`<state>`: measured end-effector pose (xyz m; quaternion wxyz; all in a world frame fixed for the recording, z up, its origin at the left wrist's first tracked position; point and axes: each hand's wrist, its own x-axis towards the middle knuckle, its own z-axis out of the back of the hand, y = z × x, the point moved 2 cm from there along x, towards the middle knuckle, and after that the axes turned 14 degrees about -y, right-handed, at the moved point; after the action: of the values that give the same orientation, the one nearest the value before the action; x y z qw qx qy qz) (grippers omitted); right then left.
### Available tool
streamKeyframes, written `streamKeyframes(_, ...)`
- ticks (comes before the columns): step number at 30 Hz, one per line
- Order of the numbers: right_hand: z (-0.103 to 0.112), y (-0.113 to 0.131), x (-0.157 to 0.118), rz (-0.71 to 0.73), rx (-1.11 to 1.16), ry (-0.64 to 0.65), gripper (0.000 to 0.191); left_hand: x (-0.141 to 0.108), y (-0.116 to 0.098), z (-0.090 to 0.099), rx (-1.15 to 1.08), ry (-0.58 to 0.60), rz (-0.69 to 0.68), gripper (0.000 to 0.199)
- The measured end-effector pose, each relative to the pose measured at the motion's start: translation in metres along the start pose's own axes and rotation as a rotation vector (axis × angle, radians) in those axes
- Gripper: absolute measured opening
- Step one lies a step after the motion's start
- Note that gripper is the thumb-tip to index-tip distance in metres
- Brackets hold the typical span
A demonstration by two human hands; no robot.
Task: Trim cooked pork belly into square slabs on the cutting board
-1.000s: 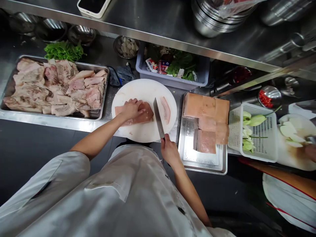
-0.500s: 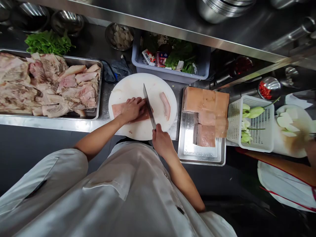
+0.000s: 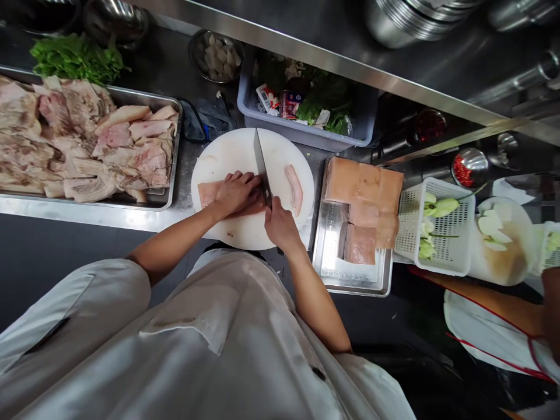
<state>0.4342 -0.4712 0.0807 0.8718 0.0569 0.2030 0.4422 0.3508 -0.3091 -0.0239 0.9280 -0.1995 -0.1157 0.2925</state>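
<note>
A slab of pork [image 3: 210,193] lies on the round white cutting board [image 3: 236,233]. My left hand [image 3: 237,192] presses on the slab, its fingers bent and close together near the blade. In my right hand [image 3: 281,224] is the handle of a long knife [image 3: 261,160], whose blade points away from me and stands at the slab's right end. A cut strip of pork [image 3: 294,189] rests apart on the board's right side. Right of the board, square pork blocks [image 3: 362,185] fill part of a metal tray [image 3: 354,286].
At the left is a metal tray [image 3: 174,157] of meat pieces, with leafy greens [image 3: 79,58] behind. A purple-grey bin [image 3: 306,133] and a bowl of white pieces [image 3: 219,57] stand beyond the board. A white basket [image 3: 461,239] and a co-worker's arm [image 3: 490,297] are at the right.
The knife and my right hand have moved forward, away from my body. My left hand remains on the slab. The view has shifted slightly, and the co-worker's hand has left the right-hand board.
</note>
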Motion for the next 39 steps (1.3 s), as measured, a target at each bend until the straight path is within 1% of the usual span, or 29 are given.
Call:
streamKeyframes(1, 0.000, -0.002, -0.008, -0.006, -0.004, 0.015, 0.029, 0.000, -0.001, 0.000, 0.003, 0.000, 0.006, 0.051)
streamKeyframes(4, -0.002, -0.015, -0.041, -0.061, -0.023, 0.122, 0.026, -0.002, -0.001, 0.000, -0.004, -0.007, 0.012, 0.050)
streamKeyframes(5, -0.004, -0.018, -0.046, -0.074, -0.028, 0.146, 0.026, -0.002, -0.001, 0.000, -0.009, -0.009, 0.006, 0.049)
streamKeyframes(6, -0.006, -0.018, -0.044, -0.078, -0.028, 0.153, 0.027, -0.002, 0.000, 0.000, -0.012, -0.013, -0.001, 0.049)
streamKeyframes(7, -0.008, -0.016, -0.036, -0.073, -0.023, 0.139, 0.028, -0.003, 0.000, 0.000, -0.014, -0.019, -0.006, 0.049)
streamKeyframes(10, -0.017, -0.007, 0.001, -0.025, 0.034, 0.040, 0.035, -0.003, 0.000, -0.001, -0.022, -0.029, -0.013, 0.048)
streamKeyframes(11, -0.019, -0.005, 0.007, -0.014, 0.052, 0.020, 0.036, -0.003, -0.001, -0.001, -0.020, -0.032, -0.010, 0.048)
streamKeyframes(12, -0.020, -0.007, 0.005, -0.013, 0.059, 0.020, 0.036, -0.003, -0.001, -0.001, -0.015, -0.033, -0.007, 0.047)
streamKeyframes(13, -0.020, -0.010, -0.002, -0.022, 0.056, 0.042, 0.035, -0.003, -0.001, 0.000, -0.008, -0.033, -0.002, 0.046)
streamKeyframes(16, -0.021, -0.025, -0.039, -0.080, 0.016, 0.147, 0.029, -0.003, -0.002, 0.000, -0.005, -0.033, 0.007, 0.044)
streamKeyframes(17, -0.022, -0.027, -0.044, -0.093, 0.010, 0.160, 0.028, -0.003, -0.002, 0.000, -0.011, -0.032, 0.003, 0.043)
streamKeyframes(18, -0.025, -0.027, -0.042, -0.099, 0.011, 0.156, 0.029, -0.003, -0.002, -0.001, -0.017, -0.031, -0.001, 0.043)
streamKeyframes(19, -0.029, -0.025, -0.034, -0.098, 0.016, 0.138, 0.030, -0.004, -0.002, -0.001, -0.019, -0.030, -0.005, 0.043)
streamKeyframes(22, -0.042, -0.013, 0.005, -0.070, 0.053, 0.034, 0.041, -0.004, -0.002, 0.000, 0.011, -0.024, -0.014, 0.041)
streamKeyframes(23, -0.045, -0.011, 0.011, -0.062, 0.060, 0.013, 0.043, -0.004, -0.002, 0.000, 0.026, -0.024, -0.013, 0.040)
streamKeyframes(24, -0.047, -0.011, 0.010, -0.060, 0.057, 0.012, 0.043, -0.004, -0.002, 0.001, 0.038, -0.026, -0.011, 0.039)
streamKeyframes(25, -0.049, -0.014, 0.000, -0.066, 0.046, 0.033, 0.041, -0.003, -0.002, 0.001, 0.045, -0.029, -0.007, 0.038)
streamKeyframes(28, -0.055, -0.032, -0.052, -0.106, 0.002, 0.139, 0.030, -0.003, -0.003, 0.001, 0.045, -0.044, -0.005, 0.039)
streamKeyframes(29, -0.058, -0.038, -0.065, -0.120, 0.000, 0.150, 0.028, -0.003, -0.003, 0.000, 0.041, -0.049, -0.008, 0.039)
streamKeyframes(30, -0.062, -0.040, -0.071, -0.130, 0.002, 0.144, 0.027, -0.003, -0.003, 0.000, 0.037, -0.054, -0.011, 0.039)
streamKeyframes(31, -0.067, -0.041, -0.068, -0.135, 0.011, 0.118, 0.027, -0.003, -0.003, -0.001, 0.033, -0.057, -0.012, 0.039)
streamKeyframes(32, -0.073, -0.038, -0.056, -0.133, 0.028, 0.079, 0.028, -0.003, -0.003, -0.002, 0.028, -0.057, -0.008, 0.039)
streamKeyframes(33, -0.078, -0.034, -0.038, -0.123, 0.055, 0.026, 0.029, -0.003, -0.002, -0.003, 0.025, -0.056, -0.003, 0.038)
streamKeyframes(35, -0.085, -0.026, 0.010, -0.077, 0.161, -0.088, 0.033, -0.002, 0.001, -0.004, 0.018, -0.051, 0.003, 0.038)
streamKeyframes(37, -0.083, -0.026, 0.050, -0.016, 0.320, -0.208, 0.034, -0.002, 0.004, -0.003, 0.011, -0.063, 0.005, 0.040)
streamKeyframes(38, -0.079, -0.032, 0.060, 0.001, 0.411, -0.260, 0.032, -0.003, 0.005, -0.002, 0.007, -0.081, 0.008, 0.039)
streamKeyframes(39, -0.073, -0.042, 0.063, -0.001, 0.508, -0.303, 0.029, -0.003, 0.004, 0.000, 0.001, -0.106, 0.012, 0.038)
